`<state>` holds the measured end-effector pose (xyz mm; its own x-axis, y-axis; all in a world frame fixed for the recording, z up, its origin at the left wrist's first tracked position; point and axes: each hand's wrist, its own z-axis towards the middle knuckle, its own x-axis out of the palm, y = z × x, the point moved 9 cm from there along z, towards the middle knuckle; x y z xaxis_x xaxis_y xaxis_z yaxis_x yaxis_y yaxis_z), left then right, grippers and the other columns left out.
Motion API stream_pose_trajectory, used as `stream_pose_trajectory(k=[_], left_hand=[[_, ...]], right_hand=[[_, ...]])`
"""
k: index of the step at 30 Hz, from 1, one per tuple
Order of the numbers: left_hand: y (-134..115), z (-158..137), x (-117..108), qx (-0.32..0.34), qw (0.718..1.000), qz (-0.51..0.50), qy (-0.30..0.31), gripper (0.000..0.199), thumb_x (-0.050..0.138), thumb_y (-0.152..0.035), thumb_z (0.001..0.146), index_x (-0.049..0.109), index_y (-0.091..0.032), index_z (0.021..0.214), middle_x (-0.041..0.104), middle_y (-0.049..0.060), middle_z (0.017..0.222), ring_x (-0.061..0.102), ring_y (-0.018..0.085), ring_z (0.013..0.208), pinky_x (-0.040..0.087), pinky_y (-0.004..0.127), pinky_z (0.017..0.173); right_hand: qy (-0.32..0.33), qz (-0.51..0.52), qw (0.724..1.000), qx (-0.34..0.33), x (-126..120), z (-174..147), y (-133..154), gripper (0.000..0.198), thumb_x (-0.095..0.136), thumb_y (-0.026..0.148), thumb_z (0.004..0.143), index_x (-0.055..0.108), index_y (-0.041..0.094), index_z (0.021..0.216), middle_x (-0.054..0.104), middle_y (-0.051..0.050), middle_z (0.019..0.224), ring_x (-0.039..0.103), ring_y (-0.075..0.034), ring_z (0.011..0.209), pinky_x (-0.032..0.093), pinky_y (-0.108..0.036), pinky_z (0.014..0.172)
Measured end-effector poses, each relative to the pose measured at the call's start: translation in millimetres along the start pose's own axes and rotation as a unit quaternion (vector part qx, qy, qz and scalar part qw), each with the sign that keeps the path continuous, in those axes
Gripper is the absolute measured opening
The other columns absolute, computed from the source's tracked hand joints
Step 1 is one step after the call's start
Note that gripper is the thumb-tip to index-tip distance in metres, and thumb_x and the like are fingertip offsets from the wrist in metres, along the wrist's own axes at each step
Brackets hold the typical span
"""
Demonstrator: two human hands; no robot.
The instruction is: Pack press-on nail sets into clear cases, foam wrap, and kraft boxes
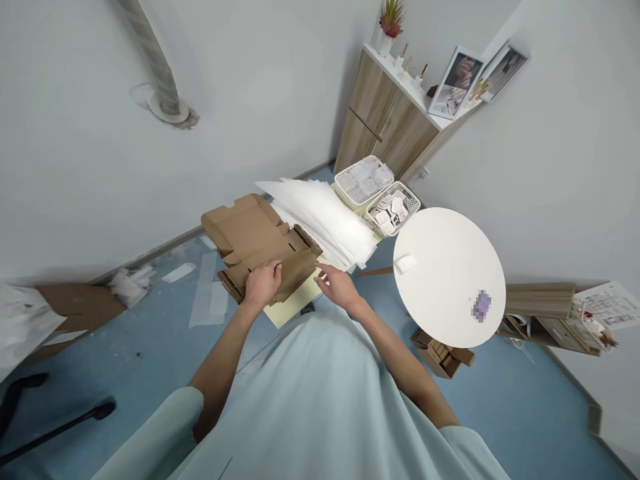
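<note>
A brown cardboard box [250, 230], partly folded with its lid panel laid back, lies on a pale yellow tabletop [280, 313]. My left hand [263, 283] is closed over the box's near wall, thumb toward the right, fingertips partly hidden. At the box's near right corner is my right hand [337, 285]; its fingers are bent and apart, with the forefinger at the cardboard edge. Whether it presses on the corner I cannot tell. White foam sheets [325, 217] are stacked just beyond the box.
Two white plastic baskets, one with clear packets [364, 180] and one with small cards [393, 210], stand behind the sheets. To the right is a round white table [450, 273], with an open carton [443, 353] below. Flattened cardboard [83, 310] and black metal legs [60, 433] lie left.
</note>
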<state>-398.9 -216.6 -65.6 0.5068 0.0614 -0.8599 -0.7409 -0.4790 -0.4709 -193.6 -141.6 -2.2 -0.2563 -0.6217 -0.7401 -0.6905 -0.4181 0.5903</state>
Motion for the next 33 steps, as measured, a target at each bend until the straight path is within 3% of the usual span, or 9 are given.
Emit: stream_pose_trajectory(k=[4,8,13,19,26,33], left_hand=[[-5,-2,0,0.013,1.000,0.009,-0.014,0.042,0.039,-0.033,0.105,0.078,-0.020,0.112,0.080,0.016,0.115,0.075,0.034,0.106,0.058,0.043,0.090],[-2,-4,6,0.007,1.000,0.016,-0.009,0.034,0.049,-0.030,0.099,0.078,-0.021,0.115,0.079,0.015,0.116,0.074,0.034,0.107,0.058,0.042,0.090],[-9,-8,13,0.022,1.000,0.016,-0.003,0.036,0.048,-0.027,0.100,0.080,-0.021,0.116,0.077,0.016,0.116,0.072,0.033,0.111,0.057,0.042,0.095],[-18,-19,9,0.043,0.999,0.007,0.000,0.040,0.044,-0.025,0.102,0.081,-0.024,0.116,0.075,0.014,0.112,0.069,0.031,0.109,0.056,0.042,0.098],[-26,-32,-29,0.063,0.995,-0.044,-0.064,0.040,0.045,-0.030,0.103,0.081,-0.026,0.119,0.075,0.011,0.113,0.069,0.030,0.105,0.056,0.041,0.097],[-52,-50,-98,0.075,0.974,-0.092,-0.191,0.043,0.043,-0.033,0.107,0.078,-0.030,0.131,0.076,0.009,0.120,0.071,0.027,0.112,0.058,0.043,0.101]], right_hand=[[0.084,-0.131,0.987,-0.034,34,32,27,0.060,0.052,0.035,0.111,0.036,0.025,0.168,0.072,-0.013,0.140,0.074,-0.026,0.118,0.059,-0.035,0.096],[0.137,-0.204,0.969,-0.032,56,46,26,0.049,0.052,0.029,0.109,0.049,0.024,0.157,0.074,-0.014,0.135,0.075,-0.029,0.120,0.060,-0.038,0.093],[0.167,-0.225,0.960,-0.002,58,45,17,0.037,0.052,0.027,0.108,0.058,0.027,0.145,0.079,-0.013,0.125,0.076,-0.030,0.117,0.060,-0.038,0.089],[0.200,-0.236,0.951,0.005,59,42,23,0.041,0.057,0.025,0.106,0.057,0.023,0.146,0.079,-0.015,0.125,0.077,-0.033,0.117,0.062,-0.043,0.089],[0.198,-0.250,0.948,0.006,71,40,24,0.053,0.059,0.024,0.105,0.050,0.018,0.157,0.080,-0.019,0.123,0.078,-0.034,0.116,0.063,-0.044,0.091],[0.187,-0.221,0.957,-0.015,66,32,23,0.063,0.058,0.029,0.106,0.041,0.021,0.166,0.078,-0.020,0.128,0.078,-0.035,0.116,0.062,-0.045,0.091]])
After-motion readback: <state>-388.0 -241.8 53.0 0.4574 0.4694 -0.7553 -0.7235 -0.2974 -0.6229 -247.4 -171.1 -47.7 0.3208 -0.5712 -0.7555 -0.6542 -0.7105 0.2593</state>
